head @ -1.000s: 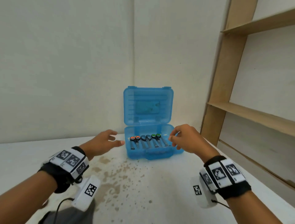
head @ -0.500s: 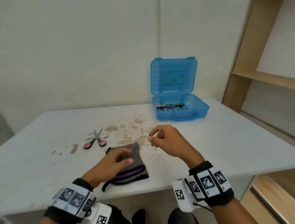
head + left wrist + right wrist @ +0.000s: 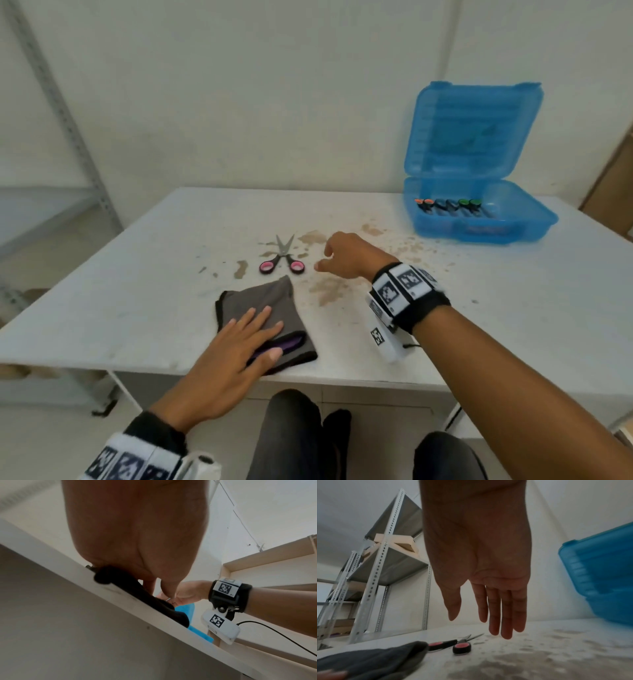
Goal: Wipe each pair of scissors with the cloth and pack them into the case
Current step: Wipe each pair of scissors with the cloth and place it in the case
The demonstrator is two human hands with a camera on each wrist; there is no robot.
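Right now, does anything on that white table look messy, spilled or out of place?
Yes. Brownish stains and speckles are spread over the middle of the white table, like a dried spill. One pair of pink-handled scissors lies loose among them, while other pairs sit in the open blue plastic case.

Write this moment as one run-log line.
left hand: flat on cloth | right hand: open, near pink scissors | case: open, scissors inside

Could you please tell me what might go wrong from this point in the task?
The scissors lie with blades apart, so the right hand reaching in could catch a blade edge. The cloth under the left hand lies near the table edge and might slide off.
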